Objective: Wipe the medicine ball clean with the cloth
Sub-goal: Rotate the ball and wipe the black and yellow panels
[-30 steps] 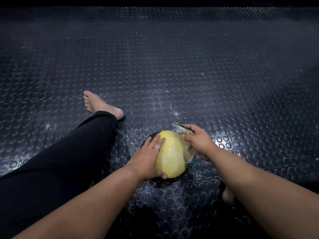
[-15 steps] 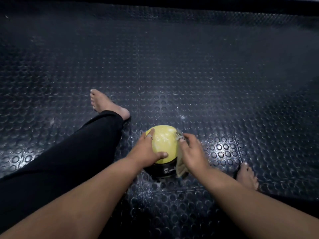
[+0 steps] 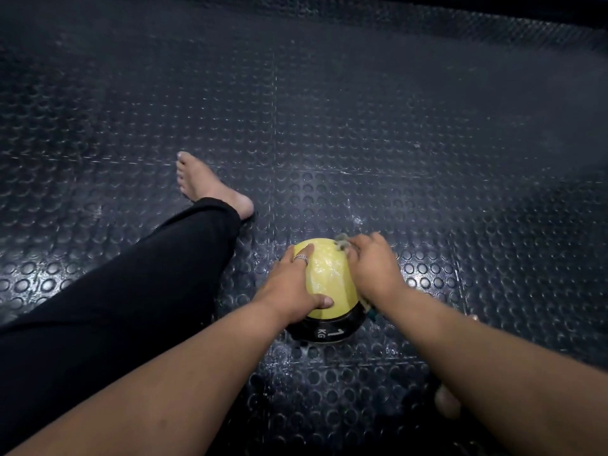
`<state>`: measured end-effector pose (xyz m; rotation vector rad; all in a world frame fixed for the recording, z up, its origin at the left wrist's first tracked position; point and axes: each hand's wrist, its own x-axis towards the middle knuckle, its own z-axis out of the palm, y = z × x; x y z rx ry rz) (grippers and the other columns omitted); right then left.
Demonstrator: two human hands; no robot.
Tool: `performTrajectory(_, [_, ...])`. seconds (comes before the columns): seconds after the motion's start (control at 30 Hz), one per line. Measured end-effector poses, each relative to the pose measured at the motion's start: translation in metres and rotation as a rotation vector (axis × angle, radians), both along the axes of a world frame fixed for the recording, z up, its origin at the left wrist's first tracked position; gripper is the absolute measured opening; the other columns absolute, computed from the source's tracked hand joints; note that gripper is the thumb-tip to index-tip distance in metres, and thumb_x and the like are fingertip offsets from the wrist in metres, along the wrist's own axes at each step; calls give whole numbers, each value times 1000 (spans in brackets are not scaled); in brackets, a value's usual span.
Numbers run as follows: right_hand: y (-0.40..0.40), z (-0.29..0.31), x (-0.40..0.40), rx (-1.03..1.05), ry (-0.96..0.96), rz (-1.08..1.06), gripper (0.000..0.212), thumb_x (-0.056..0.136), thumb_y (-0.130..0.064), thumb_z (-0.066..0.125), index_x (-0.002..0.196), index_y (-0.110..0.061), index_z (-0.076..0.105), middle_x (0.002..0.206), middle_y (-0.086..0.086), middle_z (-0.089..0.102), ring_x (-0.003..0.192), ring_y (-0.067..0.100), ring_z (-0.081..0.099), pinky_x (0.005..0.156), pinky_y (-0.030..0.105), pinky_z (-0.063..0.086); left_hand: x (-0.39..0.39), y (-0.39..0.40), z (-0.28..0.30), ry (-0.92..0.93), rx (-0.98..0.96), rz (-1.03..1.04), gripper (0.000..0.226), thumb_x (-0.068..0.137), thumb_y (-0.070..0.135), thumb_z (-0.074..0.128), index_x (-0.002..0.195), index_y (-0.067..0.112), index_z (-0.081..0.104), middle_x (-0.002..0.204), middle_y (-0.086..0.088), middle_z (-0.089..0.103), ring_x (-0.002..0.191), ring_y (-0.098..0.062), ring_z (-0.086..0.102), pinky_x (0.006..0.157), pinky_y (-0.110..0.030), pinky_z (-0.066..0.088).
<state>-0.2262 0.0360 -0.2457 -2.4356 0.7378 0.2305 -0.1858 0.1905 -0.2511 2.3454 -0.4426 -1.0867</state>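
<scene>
Floor point(image 3: 362, 143): dark rubber matting with raised round studs, filling almost the whole view; seams between tiles cross it, and it shines where light falls around the ball. A black band runs along the far edge at the top; nothing more of the room shows.
Leg point(image 3: 115, 291): in black trousers, stretched out on the floor at left, ending in a bare foot point(image 3: 210, 185) lying on its side.
Arms: two bare forearms reach in from the bottom edge towards the ball.
Ball point(image 3: 325, 274): sits on the floor between the two hands, near the middle of the view and just right of the leg. Top is yellow and glossy; a black band low on the near side carries white "1 KG".
Left hand point(image 3: 296, 284): spread over the ball's left side, fingers up over the top, thumb pressed on the near face; a ring on one finger.
Right hand point(image 3: 371, 264): curled against the ball's right side, pinching the cloth against it.
Cloth point(image 3: 342, 243): a pale, frayed bit pokes out past the right fingers at the ball's top; the rest is hidden under the hand.
Other foot point(image 3: 447, 403): partly visible under the right forearm.
</scene>
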Motion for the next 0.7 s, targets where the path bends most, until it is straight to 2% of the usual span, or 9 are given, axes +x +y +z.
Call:
performTrajectory(0.07, [17,11,-29,24,-104,15,35,98,-20,45,131,-12,51,110,-1,41,96,9,43,89,15,31,1,2,-1,8,-4,6,111,74,43,81,156,33,7,164,4,-2,150,-23,12,120,-44,20])
performTrajectory(0.17, [30,12,-55,50,-138,-28,35,97,-19,46,131,-13,50,107,-6,37,100,8,44,89,13,30,2,1,-1,-7,5,-16,110,75,44,81,156,33,7,164,3,-1,150,-23,13,119,-43,23])
performTrajectory(0.27, [20,0,-41,56,-131,-202,28,97,-15,44,120,-9,59,106,-2,44,94,13,49,82,14,32,-2,-2,1,-31,17,-56,110,76,46,79,156,32,6,164,3,-1,149,-24,12,118,-47,24])
performTrajectory(0.33, [4,-7,-21,72,-58,-315,26,96,-14,45,112,-6,64,105,8,59,83,18,54,69,19,39,-3,-3,2,-38,17,-54,110,76,47,79,156,33,5,164,4,-2,150,-24,12,118,-49,23])
performTrajectory(0.4, [-5,-7,-10,69,43,-354,25,95,-12,46,106,-3,66,100,16,66,75,21,54,58,22,35,-2,-3,2,-35,21,-48,109,76,47,78,156,33,5,164,3,-2,150,-25,12,118,-50,23])
performTrajectory(0.47, [-2,-2,-13,70,34,-323,26,96,-12,45,112,-5,65,109,16,62,79,19,51,69,19,39,-1,-3,1,-35,23,-43,109,77,47,78,156,33,4,164,3,-2,150,-25,12,118,-50,24])
performTrajectory(0.53, [10,4,-27,50,-72,-201,31,98,-12,44,125,-10,58,117,10,49,88,11,46,84,13,33,-1,-2,0,-24,19,-33,109,77,47,78,156,33,4,164,3,-2,150,-24,11,119,-47,23])
performTrajectory(0.6, [18,4,-42,24,-133,-116,33,97,-12,44,128,-12,55,112,4,44,91,8,44,86,9,30,-2,-1,0,-23,21,-39,109,77,46,78,156,32,4,164,4,-3,150,-23,10,120,-46,21])
performTrajectory(0.7, [0,-6,-33,9,-30,-215,28,96,-14,44,118,-10,62,109,8,54,84,16,52,75,18,38,-5,-5,2,-44,43,-73,108,79,49,76,156,33,2,164,3,-5,150,-27,7,120,-48,21])
